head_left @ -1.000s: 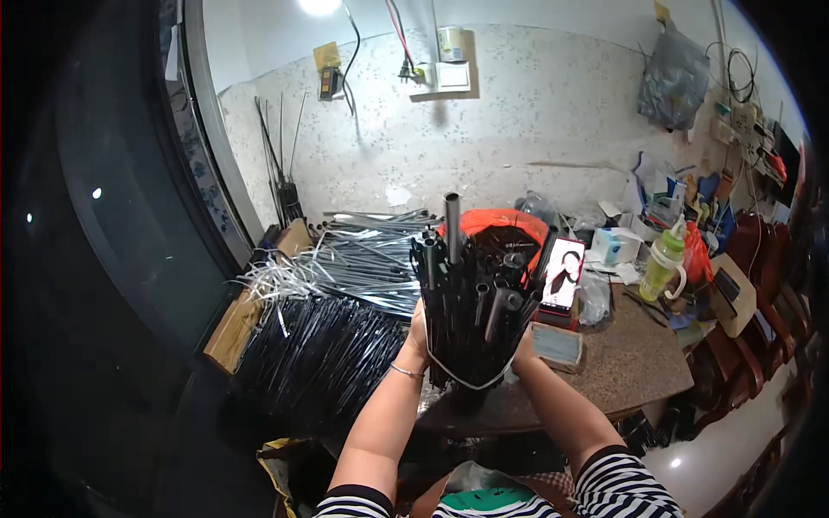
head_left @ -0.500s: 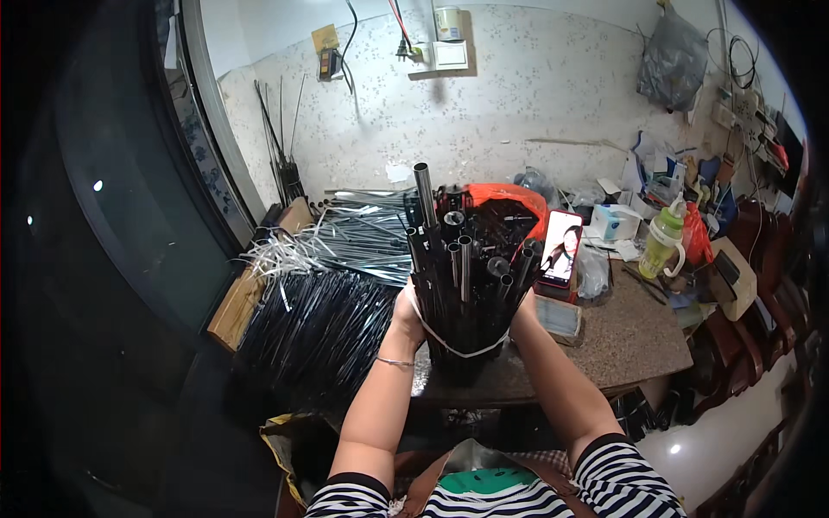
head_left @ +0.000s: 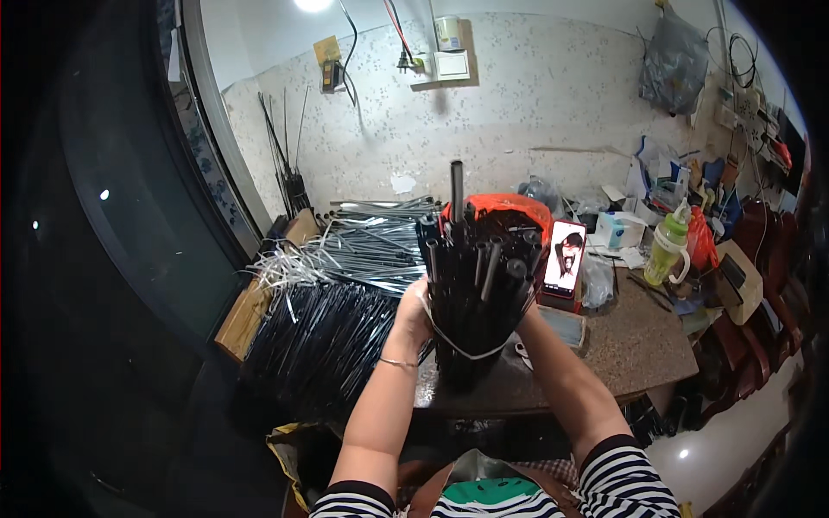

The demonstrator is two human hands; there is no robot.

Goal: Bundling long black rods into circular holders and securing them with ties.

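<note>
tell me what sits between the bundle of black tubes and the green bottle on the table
In the head view, a lit phone stands just right of the bundle of black tubes; clear plastic bags lie between it and the green bottle.

Black tubes [head_left: 475, 285], white band [head_left: 466, 350], striped sleeves [head_left: 626, 479].

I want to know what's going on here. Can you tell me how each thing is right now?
Bundle of black tubes: upright, ends up, held on both sides.
White band: looped around the bundle.
Left hand: pressed on the bundle's left side.
Right hand: mostly hidden behind the bundle's right side.
Phone: propped up, screen lit.
Green bottle: standing, capped.
Pile of black tubes: lying flat.
</note>
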